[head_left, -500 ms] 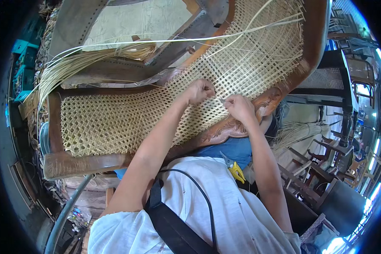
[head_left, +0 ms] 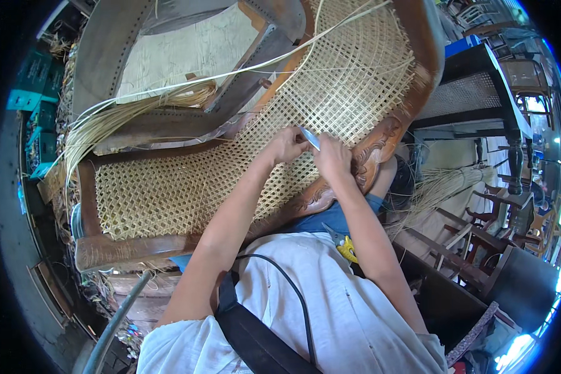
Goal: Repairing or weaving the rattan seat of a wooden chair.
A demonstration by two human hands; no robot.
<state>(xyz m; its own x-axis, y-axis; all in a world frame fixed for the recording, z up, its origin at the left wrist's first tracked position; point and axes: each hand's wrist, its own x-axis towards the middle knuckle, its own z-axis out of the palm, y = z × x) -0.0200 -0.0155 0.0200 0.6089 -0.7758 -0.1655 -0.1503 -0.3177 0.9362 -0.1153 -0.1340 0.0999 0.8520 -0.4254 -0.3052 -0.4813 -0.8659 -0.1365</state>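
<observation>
My two hands meet over a woven cane panel (head_left: 162, 193) stretched in a carved brown wooden frame (head_left: 380, 146). In my right hand (head_left: 333, 156) is a small knife (head_left: 310, 138), its pale, pointed blade angled up and left toward the other hand. My left hand (head_left: 287, 146) is closed in a pinch just left of the blade, close above the weave. What its fingertips hold is hidden, perhaps a cane strand. Long loose cane strands (head_left: 255, 67) cross the far part of the panel.
A bundle of cane strands (head_left: 131, 112) lies over the far left of the frame. Yellow-handled shears (head_left: 346, 249) rest at my lap. Another cane bundle (head_left: 445, 187) and several wooden chair frames (head_left: 480, 249) stand to the right. Teal crates (head_left: 34, 124) are stacked at the left.
My hands have drawn closer together, and the knife blade now shows plainly, raised beside my left fingers. The view has shifted slightly, so the far parts of the frame sit further left.
</observation>
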